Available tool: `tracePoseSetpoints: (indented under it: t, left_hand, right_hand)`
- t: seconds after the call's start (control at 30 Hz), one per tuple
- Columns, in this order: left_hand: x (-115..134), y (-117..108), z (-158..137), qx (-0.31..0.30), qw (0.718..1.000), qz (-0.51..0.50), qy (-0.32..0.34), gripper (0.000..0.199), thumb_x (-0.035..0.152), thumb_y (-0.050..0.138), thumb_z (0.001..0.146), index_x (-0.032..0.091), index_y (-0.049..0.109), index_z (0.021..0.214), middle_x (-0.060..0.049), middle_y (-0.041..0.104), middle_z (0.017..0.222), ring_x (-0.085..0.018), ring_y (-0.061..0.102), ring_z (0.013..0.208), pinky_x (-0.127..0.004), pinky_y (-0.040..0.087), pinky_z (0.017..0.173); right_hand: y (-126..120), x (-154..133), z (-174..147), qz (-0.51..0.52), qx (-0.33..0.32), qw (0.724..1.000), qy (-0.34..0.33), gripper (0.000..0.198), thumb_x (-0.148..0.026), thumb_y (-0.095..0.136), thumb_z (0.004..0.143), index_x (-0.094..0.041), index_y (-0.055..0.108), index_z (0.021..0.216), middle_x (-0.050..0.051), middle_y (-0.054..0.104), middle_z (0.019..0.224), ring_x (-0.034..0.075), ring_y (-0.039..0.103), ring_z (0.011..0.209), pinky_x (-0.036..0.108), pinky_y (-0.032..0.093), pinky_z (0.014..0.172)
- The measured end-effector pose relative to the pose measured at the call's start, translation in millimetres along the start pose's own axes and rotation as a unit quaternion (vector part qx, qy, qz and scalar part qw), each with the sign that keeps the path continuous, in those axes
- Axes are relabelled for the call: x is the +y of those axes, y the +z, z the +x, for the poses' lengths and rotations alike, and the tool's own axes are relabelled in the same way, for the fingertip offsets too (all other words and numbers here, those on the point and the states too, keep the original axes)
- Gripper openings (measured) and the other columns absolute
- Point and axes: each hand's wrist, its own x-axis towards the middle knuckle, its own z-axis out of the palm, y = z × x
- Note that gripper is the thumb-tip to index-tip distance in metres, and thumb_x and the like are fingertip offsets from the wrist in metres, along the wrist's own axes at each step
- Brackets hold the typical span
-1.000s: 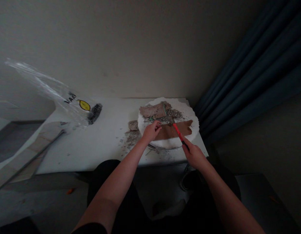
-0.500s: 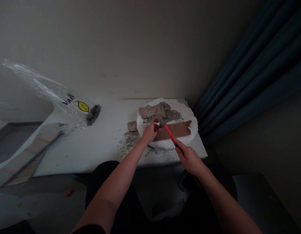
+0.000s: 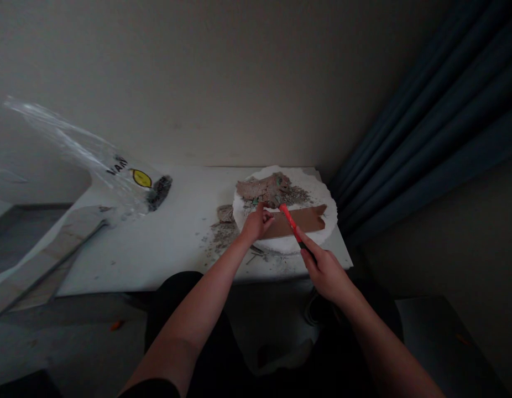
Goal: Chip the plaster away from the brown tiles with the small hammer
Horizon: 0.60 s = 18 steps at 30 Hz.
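Red and black, the tool (image 3: pixel 290 221) on my feed sits in the right hand (image 3: pixel 324 268), whose grip wraps its near end, on the near side of the brown strip (image 3: pixel 303 220). Over the strip's left end I see the left hand (image 3: pixel 255 225), fingers partly curled; whether its grip pinches anything I cannot tell. Just beyond the strip, on the white disc (image 3: pixel 328 236), lies the cracked slab (image 3: pixel 254 189). I judge the work partway: crumbs (image 3: pixel 296 196) lie loose beyond the strip, while much of the slab is left whole
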Motion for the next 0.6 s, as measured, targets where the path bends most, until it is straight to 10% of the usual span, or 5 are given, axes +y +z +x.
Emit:
tracePoseSetpoints:
  t: [0.6]
  left_hand:
    - [1.2,0.7,-0.9,0.000,0.999,0.031,-0.011,0.045,0.024,0.064,0.078,0.020,0.045,0.119,-0.001,0.071,0.085,-0.011,0.058,0.065,-0.026,0.042,0.064]
  right_hand:
    - [4.7,6.2,2.0,-0.016,-0.018,1.000,0.005,0.056,-0.028,0.037,0.098,-0.023,0.034,0.154,0.005,0.065,0.074,0.020,0.060,0.064,0.030,0.045,0.067]
